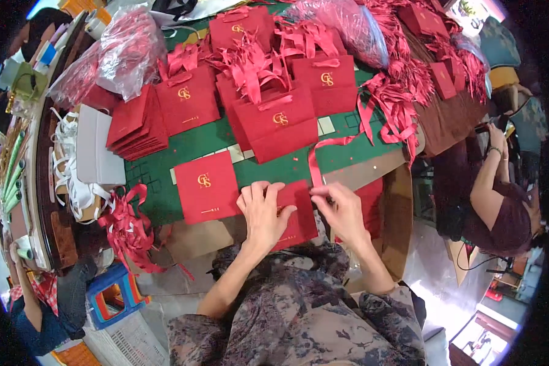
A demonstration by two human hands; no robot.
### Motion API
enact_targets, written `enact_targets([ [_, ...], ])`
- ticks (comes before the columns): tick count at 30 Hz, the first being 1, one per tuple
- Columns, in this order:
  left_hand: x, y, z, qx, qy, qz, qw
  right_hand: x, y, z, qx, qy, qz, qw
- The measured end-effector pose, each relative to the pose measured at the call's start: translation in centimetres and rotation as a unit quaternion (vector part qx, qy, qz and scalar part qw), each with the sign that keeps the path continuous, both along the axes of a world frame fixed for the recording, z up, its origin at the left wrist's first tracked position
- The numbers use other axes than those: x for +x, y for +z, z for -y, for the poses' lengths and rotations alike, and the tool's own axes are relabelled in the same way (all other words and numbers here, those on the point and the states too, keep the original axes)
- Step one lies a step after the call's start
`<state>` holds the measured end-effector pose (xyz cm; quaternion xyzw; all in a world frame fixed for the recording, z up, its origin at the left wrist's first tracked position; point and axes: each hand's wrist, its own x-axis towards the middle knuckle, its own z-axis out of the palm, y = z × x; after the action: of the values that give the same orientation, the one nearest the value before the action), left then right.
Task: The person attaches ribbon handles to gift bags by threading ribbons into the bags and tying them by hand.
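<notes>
A flat red paper gift bag [300,210] lies at the table's near edge in front of me. My left hand [264,213] rests on its left side, fingers bent over it and thumb spread apart. At the bag's upper right corner, my right hand [341,210] is closed in a pinch on the lower end of a red ribbon [315,166]. That ribbon runs up and right toward a heap of red ribbons [396,113]. Just left of my left hand lies another flat red bag [206,190] with a gold emblem.
Finished-looking red bags with ribbon handles [280,119] stand on the green table mat [348,157]. A stack of red bags [137,125] sits left, beside a grey-white box [100,146]. Loose ribbons [128,226] hang at the near-left edge. A person [500,201] sits at right.
</notes>
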<state>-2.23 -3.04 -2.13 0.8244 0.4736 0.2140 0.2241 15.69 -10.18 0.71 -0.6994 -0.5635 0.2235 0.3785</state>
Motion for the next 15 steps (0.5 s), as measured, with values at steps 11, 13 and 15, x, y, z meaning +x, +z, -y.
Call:
enact_targets([
  [11, 1.2, 1.1, -0.3, -0.040, -0.043, 0.059, 0.997, -2.6, -2.9, 0.7, 0.034, -0.090, -0.058, 0.994],
  [13, 1.3, 1.1, -0.3, -0.044, -0.040, 0.072, 0.996, -2.7, -2.7, 0.6, 0.024, -0.096, -0.057, 0.993],
  [15, 1.3, 1.3, -0.3, -0.056, -0.046, 0.063, 0.995, -2.9, -2.6, 0.6, 0.013, -0.102, -0.055, 0.993],
])
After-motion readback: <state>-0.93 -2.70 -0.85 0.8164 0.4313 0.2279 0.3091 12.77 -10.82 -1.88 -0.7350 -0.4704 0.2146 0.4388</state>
